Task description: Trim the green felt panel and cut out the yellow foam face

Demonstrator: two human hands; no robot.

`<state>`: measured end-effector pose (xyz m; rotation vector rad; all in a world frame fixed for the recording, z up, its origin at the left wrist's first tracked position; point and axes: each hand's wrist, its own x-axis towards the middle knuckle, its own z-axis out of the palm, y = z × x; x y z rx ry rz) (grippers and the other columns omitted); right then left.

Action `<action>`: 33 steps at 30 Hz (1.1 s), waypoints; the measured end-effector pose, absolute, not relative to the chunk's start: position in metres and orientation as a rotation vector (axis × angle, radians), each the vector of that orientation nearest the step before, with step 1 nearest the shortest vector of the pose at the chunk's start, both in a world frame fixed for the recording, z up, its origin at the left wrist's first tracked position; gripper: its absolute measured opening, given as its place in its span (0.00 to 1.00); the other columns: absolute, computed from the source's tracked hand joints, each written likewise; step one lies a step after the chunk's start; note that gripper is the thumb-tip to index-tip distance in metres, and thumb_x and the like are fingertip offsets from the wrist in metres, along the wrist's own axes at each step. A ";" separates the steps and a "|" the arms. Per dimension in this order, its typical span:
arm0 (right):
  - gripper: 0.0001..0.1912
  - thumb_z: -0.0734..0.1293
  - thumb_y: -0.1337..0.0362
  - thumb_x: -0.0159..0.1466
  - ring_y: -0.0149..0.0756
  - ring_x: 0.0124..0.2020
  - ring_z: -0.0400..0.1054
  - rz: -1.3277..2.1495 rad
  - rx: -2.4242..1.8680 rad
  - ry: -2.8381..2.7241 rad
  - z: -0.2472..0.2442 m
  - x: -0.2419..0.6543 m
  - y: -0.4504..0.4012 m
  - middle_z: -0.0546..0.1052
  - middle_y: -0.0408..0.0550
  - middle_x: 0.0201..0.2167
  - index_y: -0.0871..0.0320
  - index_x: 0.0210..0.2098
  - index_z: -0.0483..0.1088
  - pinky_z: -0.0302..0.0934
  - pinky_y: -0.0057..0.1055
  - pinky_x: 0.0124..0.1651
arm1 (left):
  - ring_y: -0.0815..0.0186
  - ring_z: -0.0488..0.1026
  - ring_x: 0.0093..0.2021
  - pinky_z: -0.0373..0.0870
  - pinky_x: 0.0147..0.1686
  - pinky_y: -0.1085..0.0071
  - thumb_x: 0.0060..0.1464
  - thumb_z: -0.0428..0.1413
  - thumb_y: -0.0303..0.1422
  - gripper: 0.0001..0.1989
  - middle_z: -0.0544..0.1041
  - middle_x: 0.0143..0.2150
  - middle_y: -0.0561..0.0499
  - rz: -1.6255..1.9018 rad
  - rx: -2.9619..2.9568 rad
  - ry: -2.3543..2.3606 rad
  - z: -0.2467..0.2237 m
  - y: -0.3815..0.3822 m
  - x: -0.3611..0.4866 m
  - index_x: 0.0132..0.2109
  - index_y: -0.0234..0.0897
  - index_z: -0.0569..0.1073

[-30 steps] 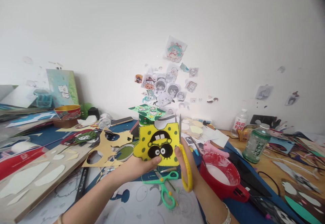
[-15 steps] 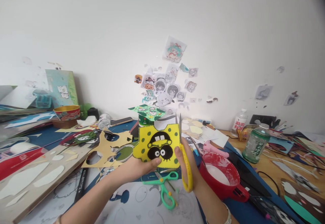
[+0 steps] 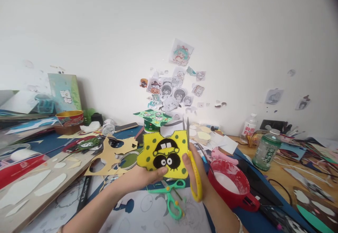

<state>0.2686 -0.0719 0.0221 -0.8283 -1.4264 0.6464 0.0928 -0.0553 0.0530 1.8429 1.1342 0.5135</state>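
Observation:
A yellow cartoon cutout [image 3: 150, 151] with green spots, a black mouth, white teeth and round eyes is held upside down in front of me. My left hand [image 3: 148, 176] grips its lower edge, the thumb lying across the front. In my right hand [image 3: 196, 166] are yellow-handled scissors [image 3: 195, 180]. Their blades point up along the cutout's right edge, with the tips slightly apart. Below the cutout, green-handled scissors [image 3: 169, 190] lie spread on a white sheet with drawings [image 3: 148, 215].
To the right stand a red bowl [image 3: 244, 180] with white contents and a green-labelled bottle [image 3: 266, 150]. Cut tan card [image 3: 105, 155] and a board with paper pieces [image 3: 29, 204] lie left. Behind is a green-topped container [image 3: 151, 125]; drawings [image 3: 182, 52] hang on the wall.
The cutout has tilted slightly and its lower edge has dropped a little. The yellow scissors have shifted slightly down with my right hand. Both hands keep their holds.

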 end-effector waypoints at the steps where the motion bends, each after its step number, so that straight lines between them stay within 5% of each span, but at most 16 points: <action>1: 0.18 0.61 0.51 0.58 0.41 0.37 0.69 0.641 -0.827 -1.418 0.022 0.269 -0.071 0.73 0.50 0.35 0.56 0.41 0.68 0.66 0.29 0.35 | 0.68 0.62 0.24 0.62 0.26 0.73 0.47 0.52 0.49 0.19 0.68 0.22 0.55 0.515 1.833 1.141 0.052 -0.055 0.093 0.21 0.39 0.65; 16: 0.24 0.60 0.46 0.57 0.40 0.31 0.70 0.765 -0.876 -1.312 0.020 0.266 -0.070 0.74 0.50 0.29 0.59 0.41 0.68 0.64 0.27 0.29 | 0.71 0.49 0.20 0.49 0.22 0.72 0.50 0.46 0.53 0.24 0.54 0.17 0.59 0.510 1.914 1.018 0.038 -0.044 0.092 0.18 0.41 0.54; 22: 0.24 0.60 0.46 0.58 0.41 0.35 0.70 0.766 -0.831 -1.334 0.018 0.266 -0.064 0.75 0.49 0.32 0.59 0.43 0.68 0.65 0.29 0.33 | 0.71 0.49 0.19 0.48 0.23 0.71 0.51 0.45 0.51 0.24 0.55 0.17 0.58 0.486 1.923 1.003 0.047 -0.051 0.096 0.18 0.40 0.54; 33: 0.13 0.61 0.61 0.64 0.38 0.43 0.68 0.689 -0.927 -1.268 0.011 0.283 -0.055 0.69 0.49 0.47 0.58 0.47 0.66 0.65 0.39 0.43 | 0.71 0.54 0.22 0.54 0.24 0.73 0.49 0.51 0.49 0.21 0.61 0.21 0.58 0.483 1.822 0.967 0.035 -0.049 0.099 0.20 0.39 0.60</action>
